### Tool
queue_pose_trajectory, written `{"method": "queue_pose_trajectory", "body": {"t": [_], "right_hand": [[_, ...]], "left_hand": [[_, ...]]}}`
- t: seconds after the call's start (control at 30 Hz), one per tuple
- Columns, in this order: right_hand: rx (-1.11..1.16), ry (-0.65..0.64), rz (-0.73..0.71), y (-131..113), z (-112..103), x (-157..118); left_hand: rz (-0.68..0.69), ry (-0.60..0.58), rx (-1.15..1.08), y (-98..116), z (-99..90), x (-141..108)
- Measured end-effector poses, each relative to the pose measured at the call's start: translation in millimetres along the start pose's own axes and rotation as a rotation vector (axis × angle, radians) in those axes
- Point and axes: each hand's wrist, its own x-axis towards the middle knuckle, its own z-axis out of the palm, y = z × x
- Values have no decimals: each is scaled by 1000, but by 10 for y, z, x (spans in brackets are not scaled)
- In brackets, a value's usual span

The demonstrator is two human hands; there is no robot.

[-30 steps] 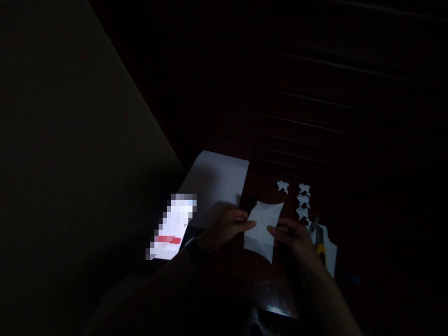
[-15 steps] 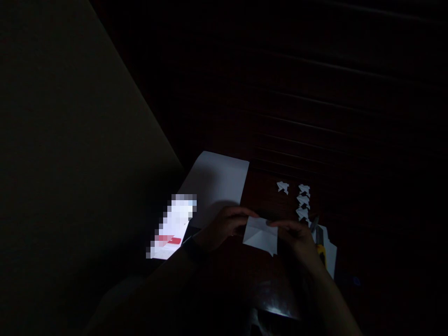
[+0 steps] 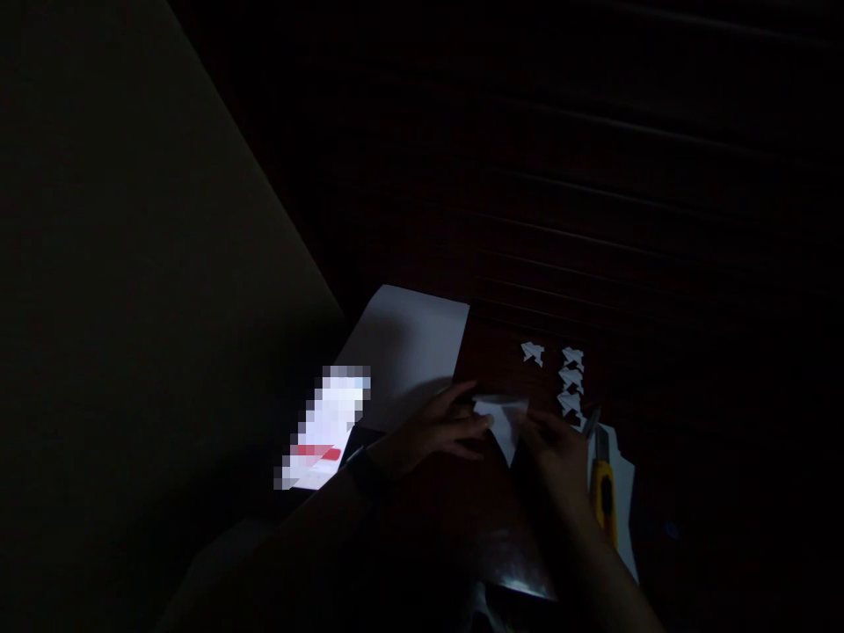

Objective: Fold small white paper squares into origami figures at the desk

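Observation:
A small white piece of paper (image 3: pixel 506 425) with folds in it lies between my hands over the dark table. My left hand (image 3: pixel 440 429) comes from the left with its fingers spread, one fingertip touching the paper's left side. My right hand (image 3: pixel 552 447) has its fingers closed on the paper's right edge. Close beyond the right hand are several small folded paper figures (image 3: pixel 571 381), most of them in a column, and a single paper figure (image 3: pixel 532 353) stands apart to their left. Dim light blurs the fingertips.
A lit phone (image 3: pixel 323 431), partly pixelated, stands tilted at the left. Behind it lies a large white sheet (image 3: pixel 422 338). A yellow utility knife (image 3: pixel 603 497) rests on white papers (image 3: pixel 625 492) beside my right forearm. A plain wall (image 3: pixel 132 220) rises at the left.
The paper has gone from a near-square to a narrower, pointed shape. My left fingers have spread and shifted to its left side; my right hand has moved lower along its right edge.

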Motion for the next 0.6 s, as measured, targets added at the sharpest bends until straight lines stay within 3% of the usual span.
{"method": "queue_pose_trajectory", "body": {"t": [0.2,0.37,0.47,0.6], "right_hand": [[-186,101,-152,-50,111,-132],[-185,121,-201,-33,156,-180],[-151,98,-147,56,170,-211],[37,-47,12,135,189,-324]], "left_hand": [[7,22,81,-124,13,32],[78,105,53,-165,-2,39],[147,111,22,-171,-3,-4],[170,141,57,-248,-13,-96]]}}
